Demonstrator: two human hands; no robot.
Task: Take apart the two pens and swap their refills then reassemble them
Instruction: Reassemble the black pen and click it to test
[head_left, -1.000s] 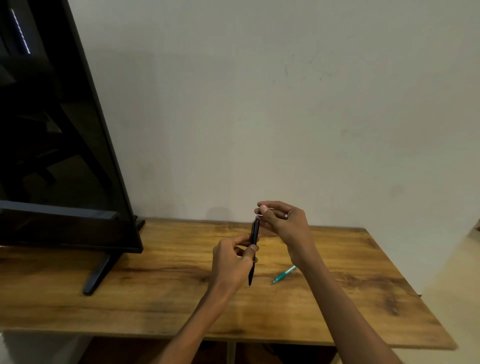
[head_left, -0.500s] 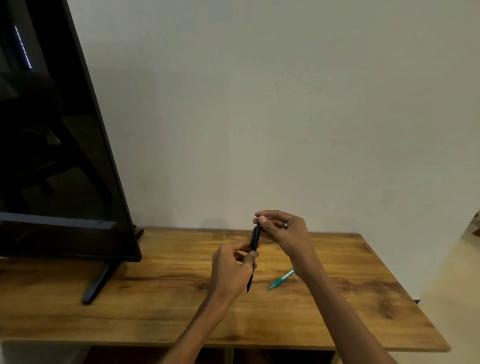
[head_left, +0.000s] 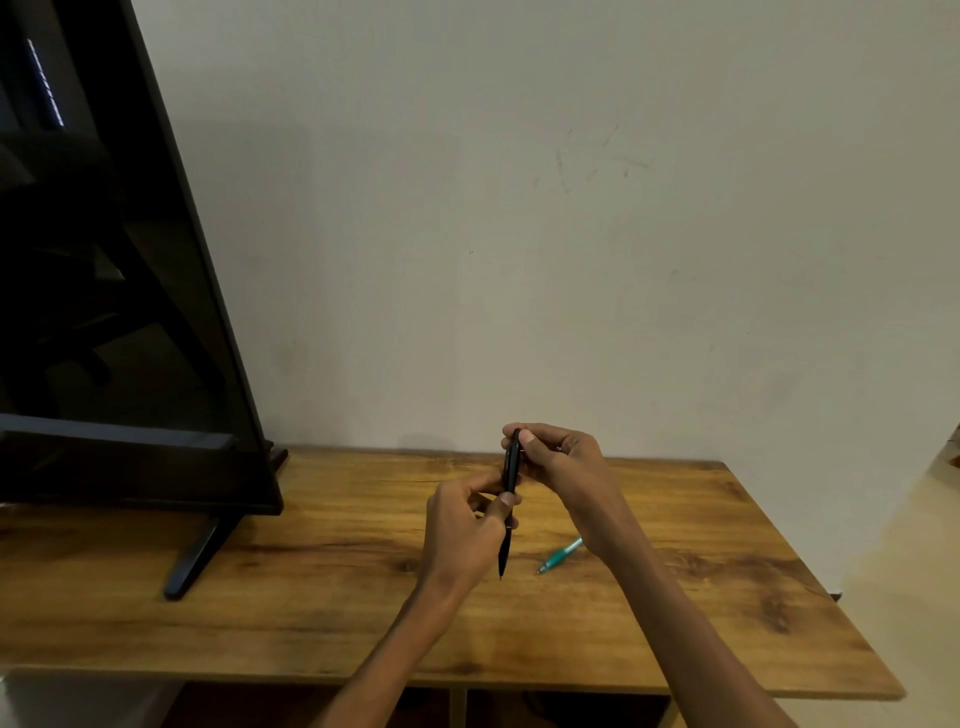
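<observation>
A black pen (head_left: 510, 470) stands nearly upright above the wooden table (head_left: 322, 587), tip pointing down. My left hand (head_left: 462, 530) pinches its lower half between thumb and fingers. My right hand (head_left: 558, 460) closes around its top end, fingertips over the cap. A teal pen (head_left: 560, 555) lies flat on the table just right of my left hand, its far end hidden behind my right forearm. No loose refill shows.
A large black monitor (head_left: 104, 312) on a stand (head_left: 189, 564) fills the left side of the table. A plain wall rises behind. The table's right edge (head_left: 810, 571) drops to a pale floor.
My right hand has come down onto the pen's top, closing the small gap that showed earlier. The view has shifted a little. The teal pen has stayed put.
</observation>
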